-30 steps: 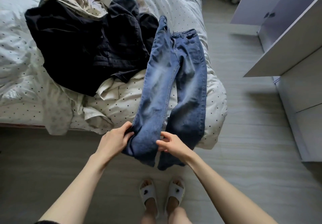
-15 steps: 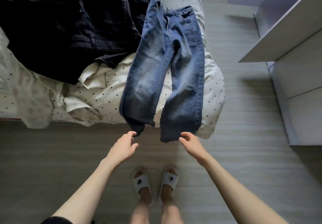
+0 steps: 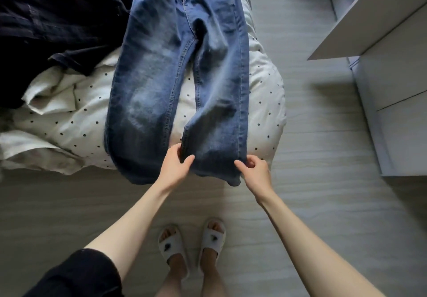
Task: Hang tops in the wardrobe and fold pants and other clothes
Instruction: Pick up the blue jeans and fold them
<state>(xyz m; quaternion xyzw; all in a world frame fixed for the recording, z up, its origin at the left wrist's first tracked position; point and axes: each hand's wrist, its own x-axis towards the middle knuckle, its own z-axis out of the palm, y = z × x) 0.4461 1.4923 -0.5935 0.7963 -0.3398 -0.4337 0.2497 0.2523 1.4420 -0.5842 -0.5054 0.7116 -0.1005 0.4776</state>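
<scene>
On the bed [image 3: 265, 102] lie the jeans [image 3: 180, 77] (legs toward 6 o'clock); the left hand [image 3: 174, 169] and right hand [image 3: 255, 173] each pinch the right leg's hem, dark clothes [image 3: 57, 19] at 10 o'clock.

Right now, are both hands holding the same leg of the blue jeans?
Yes, the left hand and the right hand pinch opposite edges of one leg's hem on the blue jeans; the other leg hangs free.

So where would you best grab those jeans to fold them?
By the hem of one leg, from the foot of the bed: the jeans lie flat, legs hanging over the edge. Both hands pinch the right leg's hem.
</scene>
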